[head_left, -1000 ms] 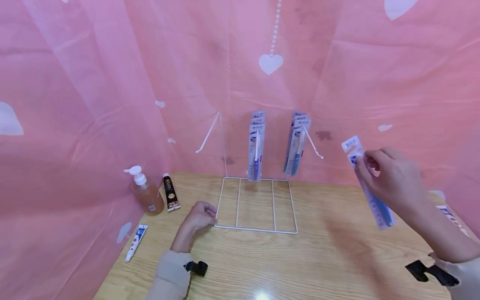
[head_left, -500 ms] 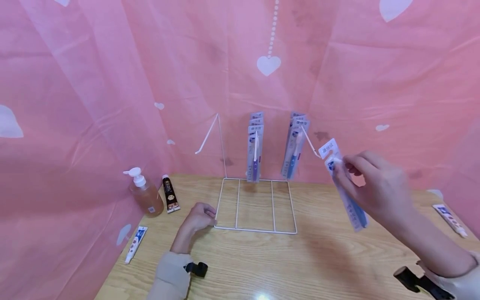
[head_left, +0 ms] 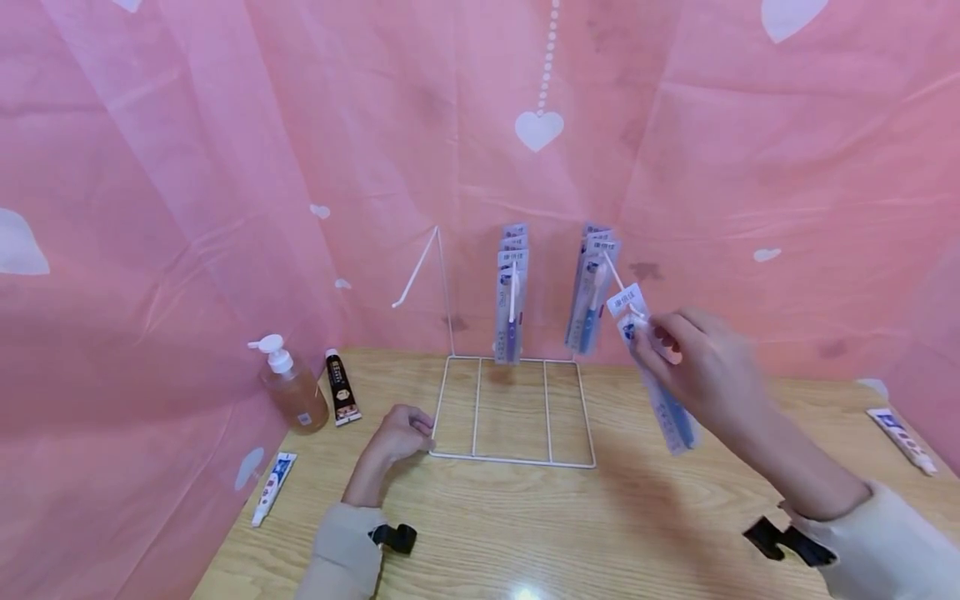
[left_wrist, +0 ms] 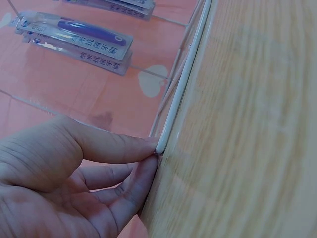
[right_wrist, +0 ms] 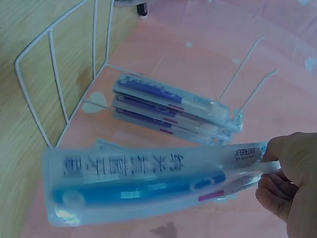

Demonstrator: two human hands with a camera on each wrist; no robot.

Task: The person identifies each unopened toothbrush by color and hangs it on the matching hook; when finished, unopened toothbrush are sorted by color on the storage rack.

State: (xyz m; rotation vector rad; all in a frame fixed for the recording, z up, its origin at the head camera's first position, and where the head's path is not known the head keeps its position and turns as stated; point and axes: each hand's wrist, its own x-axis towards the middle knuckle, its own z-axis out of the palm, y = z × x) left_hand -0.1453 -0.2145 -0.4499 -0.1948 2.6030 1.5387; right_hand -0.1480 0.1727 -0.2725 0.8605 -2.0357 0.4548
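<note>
My left hand (head_left: pixel 405 432) pinches the front left corner of a white wire display rack (head_left: pixel 512 459) between thumb and fingers, close up in the left wrist view. Between thumb and fingertips, my right hand (head_left: pixel 697 358) holds a packaged blue toothbrush (right_wrist: pixel 133 193) near its top, the pack slanting down to the right. Its header is at the end of the rack's right hook; I cannot tell whether the hook passes through the hole. Several packaged blue toothbrushes (head_left: pixel 587 321) hang farther back on that hook. Packaged purple toothbrushes (head_left: pixel 507 329) hang on the middle hook.
The rack's left hook (head_left: pixel 415 268) carries nothing. At the left stand a pump bottle (head_left: pixel 296 396), a black toothpaste tube (head_left: pixel 342 387) and a white toothpaste tube (head_left: pixel 273 489). Another white tube (head_left: pixel 902 442) lies at the far right. A pink curtain (head_left: pixel 375 108) closes the back.
My right hand has moved left with the blue toothbrush, from right of the rack to the end of the right hook. The left hand stays on the rack's corner.
</note>
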